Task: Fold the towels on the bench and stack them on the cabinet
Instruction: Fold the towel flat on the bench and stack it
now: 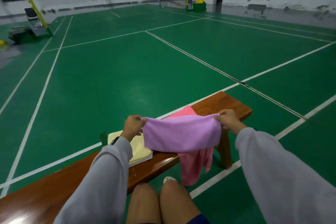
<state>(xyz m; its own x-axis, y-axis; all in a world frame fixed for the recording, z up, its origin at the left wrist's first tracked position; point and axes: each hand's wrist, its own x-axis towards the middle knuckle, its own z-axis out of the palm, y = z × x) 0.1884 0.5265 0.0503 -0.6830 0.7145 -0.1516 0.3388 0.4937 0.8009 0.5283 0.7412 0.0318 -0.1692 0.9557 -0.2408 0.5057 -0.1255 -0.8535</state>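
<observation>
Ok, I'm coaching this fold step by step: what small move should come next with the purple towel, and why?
Probably bring the left hand and right hand together, corner to corner. Each pinches a top corner of the purple towel, which hangs spread between them above the bench, over the unfolded pink towel.

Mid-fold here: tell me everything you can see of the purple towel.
The purple towel is plain lilac cloth with a soft, fuzzy nap and no visible pattern. It hangs spread wide above the bench. Its top edge sags slightly between the left hand, which pinches the upper left corner, and the right hand, which pinches the upper right. Its lower edge drapes in front of the pink towel and reaches the folded yellow towel; contact is unclear.
</observation>
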